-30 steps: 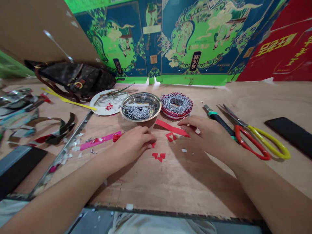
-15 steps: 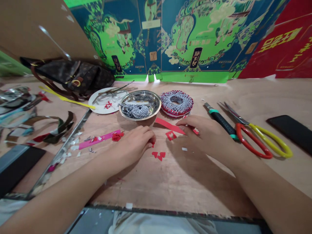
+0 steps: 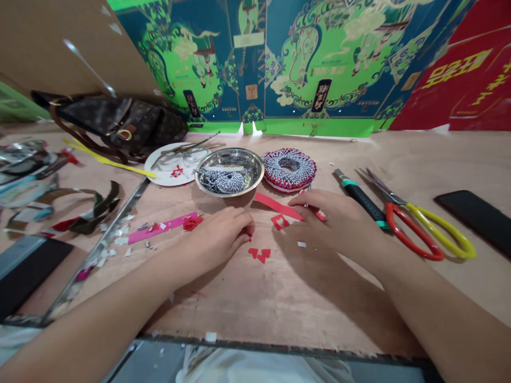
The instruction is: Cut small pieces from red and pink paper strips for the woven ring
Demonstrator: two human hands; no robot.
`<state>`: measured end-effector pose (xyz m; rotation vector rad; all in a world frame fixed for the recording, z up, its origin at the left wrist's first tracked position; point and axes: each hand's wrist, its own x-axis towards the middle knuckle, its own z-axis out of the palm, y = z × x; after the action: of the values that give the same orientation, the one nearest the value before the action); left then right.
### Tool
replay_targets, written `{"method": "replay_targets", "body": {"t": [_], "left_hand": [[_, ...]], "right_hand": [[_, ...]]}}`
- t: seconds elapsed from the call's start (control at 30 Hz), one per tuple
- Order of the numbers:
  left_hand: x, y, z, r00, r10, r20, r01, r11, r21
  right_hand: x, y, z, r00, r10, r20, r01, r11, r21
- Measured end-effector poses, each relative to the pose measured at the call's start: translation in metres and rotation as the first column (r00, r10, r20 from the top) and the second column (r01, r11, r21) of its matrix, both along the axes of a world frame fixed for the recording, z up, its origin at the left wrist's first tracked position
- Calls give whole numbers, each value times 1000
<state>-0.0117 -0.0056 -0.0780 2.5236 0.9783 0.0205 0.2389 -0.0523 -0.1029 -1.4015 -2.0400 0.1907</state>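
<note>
My left hand (image 3: 225,230) rests on the wooden table with its fingers curled together. A small red paper scrap (image 3: 250,236) shows at its fingertips; how firmly it is gripped is hidden. My right hand (image 3: 329,217) is arched over the end of a red paper strip (image 3: 275,204), thumb and forefinger closed around it. Part of another red piece (image 3: 320,215) peeks out beneath that hand. Between the hands lie a red cut-out square (image 3: 280,222) and several small red cut shapes (image 3: 260,255). A crumpled red piece (image 3: 192,223) lies on a pink strip (image 3: 163,229) left of my left hand.
Behind the hands stand a steel bowl (image 3: 255,183) with patterned cord, a woven ring (image 3: 305,165) and a white plate (image 3: 157,178). On the right lie a knife (image 3: 363,201), scissors (image 3: 417,230) and a black phone (image 3: 475,215). A handbag (image 3: 147,125) sits back left.
Both hands stay almost where they were, over the same red pieces. The view has shifted very slightly; nothing else has visibly moved.
</note>
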Motion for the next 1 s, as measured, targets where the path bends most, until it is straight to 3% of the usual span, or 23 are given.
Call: {"method": "replay_targets", "body": {"t": [0.3, 0.4, 0.47, 0.63, 0.8, 1.0], "left_hand": [[0, -4, 2, 998, 18, 54, -14, 996, -86], [4, -8, 8, 974, 179, 139, -153, 972, -181], [7, -12, 11, 920, 299, 255, -231, 937, -262], [14, -18, 11, 776, 467, 425, -228, 835, -502], [18, -20, 4, 677, 587, 444, -198, 726, -658], [17, -21, 4, 702, 573, 423, -185, 720, -668]], "right_hand": [[1, 0, 5, 1000, 4, -25, -6, 996, -88], [-9, -3, 11, 988, -16, -152, -12, 983, -186], [-19, -5, 14, 961, -27, -274, -54, 958, -283], [-40, -13, 12, 885, -69, -461, -154, 890, -429], [-47, -13, 9, 846, -80, -527, -198, 871, -450], [-46, -13, 8, 892, -13, -452, -161, 925, -344]]}}
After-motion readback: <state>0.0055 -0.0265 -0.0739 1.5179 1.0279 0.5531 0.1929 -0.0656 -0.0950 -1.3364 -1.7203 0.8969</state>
